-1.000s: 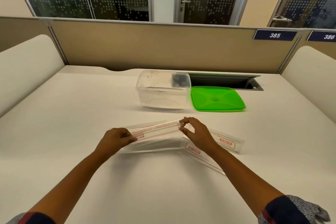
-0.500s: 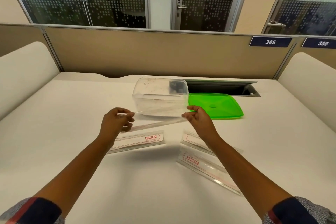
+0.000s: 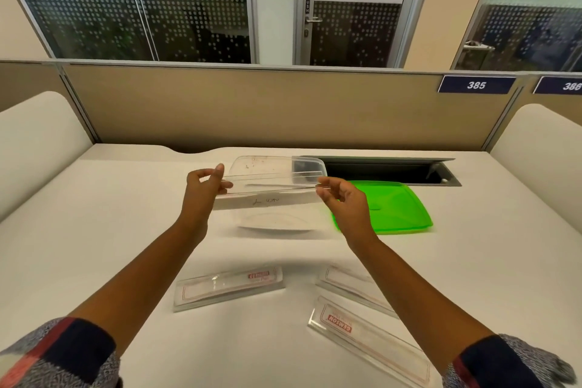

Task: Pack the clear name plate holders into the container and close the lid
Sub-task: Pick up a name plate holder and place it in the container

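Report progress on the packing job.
Done: nothing packed that I can see; the container looks empty. In hand: the left hand and right hand hold one holder over it. Left: three holders on the desk, then the green lid.

Both hands held one clear name plate holder (image 3: 267, 195) level in the air, the left hand (image 3: 201, 189) pinching its left end and the right hand (image 3: 343, 198) pinching its right end between fingertips. The holder hung in front of the open clear container (image 3: 277, 167), which stood on the white worktop (image 3: 94, 230). Just right of the container lay the green lid (image 3: 393, 208), flat. Behind the lid, a dark cable slot (image 3: 387, 170) stood open in the worktop. Nearer, three more holders lay flat: one left of centre (image 3: 228, 288), one (image 3: 349, 285) to the right partly hidden under the right forearm, one nearest (image 3: 368, 343).
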